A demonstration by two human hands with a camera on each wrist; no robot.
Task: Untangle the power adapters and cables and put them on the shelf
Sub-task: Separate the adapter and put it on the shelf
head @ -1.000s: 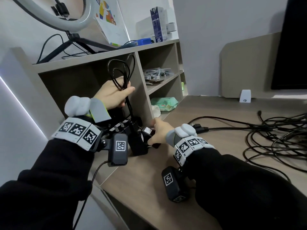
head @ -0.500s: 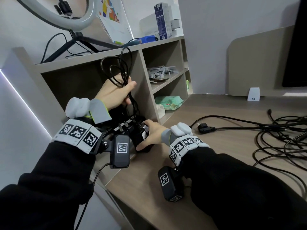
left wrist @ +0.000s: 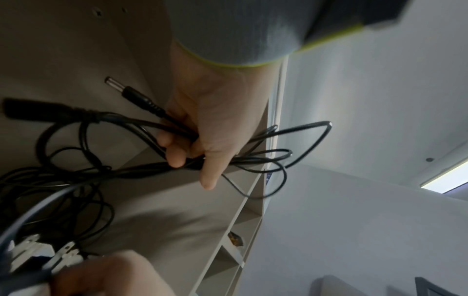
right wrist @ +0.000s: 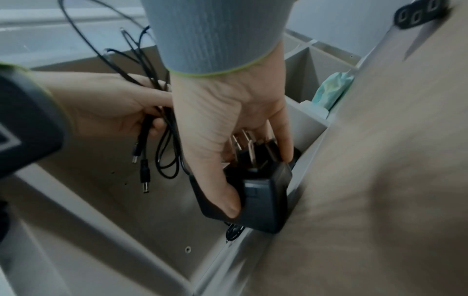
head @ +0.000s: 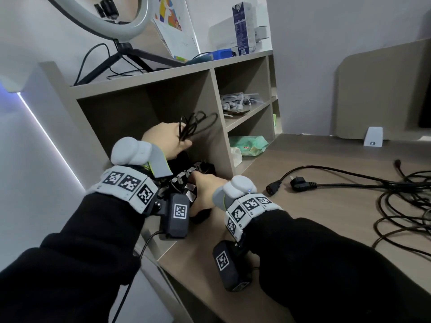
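Note:
My left hand (head: pixel 170 141) (left wrist: pixel 200 140) grips a bundle of thin black cable (head: pixel 193 124) (left wrist: pixel 266 158) inside the big left compartment of the beige shelf (head: pixel 144 82). Barrel plugs (left wrist: pixel 134 96) stick out of the fist. Lower down, my right hand (head: pixel 203 190) (right wrist: pixel 228 140) grips a black power adapter (right wrist: pixel 263 202) by thumb and fingers, its metal prongs (right wrist: pixel 243 140) pointing up, at the compartment's front edge. Further adapters (head: pixel 186 176) with prongs sit beside it in the shelf.
A tangle of thick black cables (head: pixel 401 206) with plugs (head: pixel 300 184) lies on the desk (head: pixel 326 229) to the right. The shelf's right compartments hold white cables (head: pixel 240 101) and a green pack (head: pixel 249 148). A ring light tripod (head: pixel 121 54) and boxes (head: pixel 241 29) stand on top.
Both hands have moved left and deeper into the shelf compartment. The left hand lowered the cable bundle, and the right hand carried the adapter from the desk edge into the shelf.

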